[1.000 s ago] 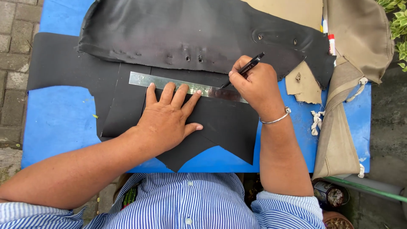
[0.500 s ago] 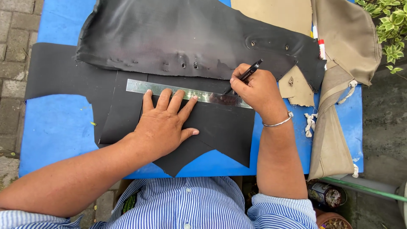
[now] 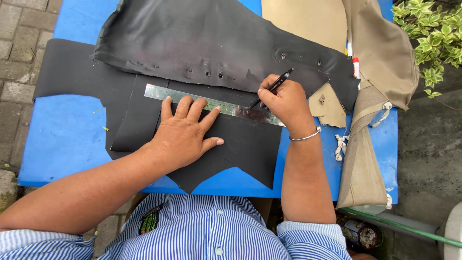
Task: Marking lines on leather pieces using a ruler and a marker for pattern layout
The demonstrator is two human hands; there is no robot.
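Black leather sheet (image 3: 240, 144) pinned under flat steel ruler (image 3: 214, 104) by spread left hand (image 3: 185, 135); black pen (image 3: 272, 87) gripped in right hand (image 3: 284, 101), marking near ruler's right end, no line visible.

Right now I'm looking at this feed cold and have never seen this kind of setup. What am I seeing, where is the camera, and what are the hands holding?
There is no machine here: a person in a striped shirt works with bare hands, and the one camera sits on their head, looking down. The blue table carries black sheet material, a large rough-edged upper piece lying over a flat cut piece. A metal ruler lies across the flat piece. The left hand presses flat, fingertips on the ruler. The right hand holds a black pen with its tip at the ruler's edge. Tan fabric hangs over the table's right side, and a green plant stands at the picture's right edge.
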